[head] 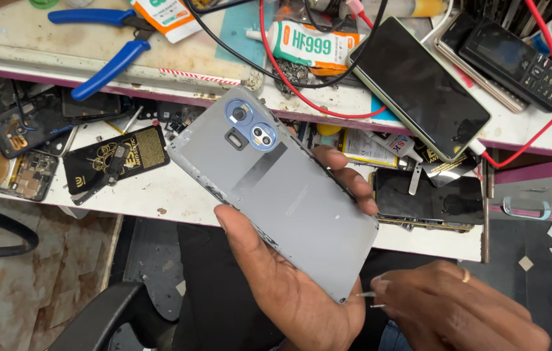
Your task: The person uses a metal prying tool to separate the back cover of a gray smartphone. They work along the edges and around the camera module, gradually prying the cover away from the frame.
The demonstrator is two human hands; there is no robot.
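Note:
My left hand (282, 289) holds a grey smartphone (289, 195) from below, back side up, thumb on its left edge and fingers curled around the right edge. The phone's blue camera module (250, 125) points away from me, and the back cover has scuffed edges. My right hand (461, 312), a ring on one finger, is at the lower right, closed on a small thin metal tool (368, 299). The tool's tips sit just beside the phone's bottom corner; whether they touch it I cannot tell.
A cluttered white bench (178, 195) lies beyond. It carries blue-handled pliers (103, 58), a glue tube (308, 44), a black smartphone face up (419, 88), a keypad phone (516, 58), red and black wires (328, 110), opened phones (29, 130) and loose parts. A black chair arm (100, 318) is at lower left.

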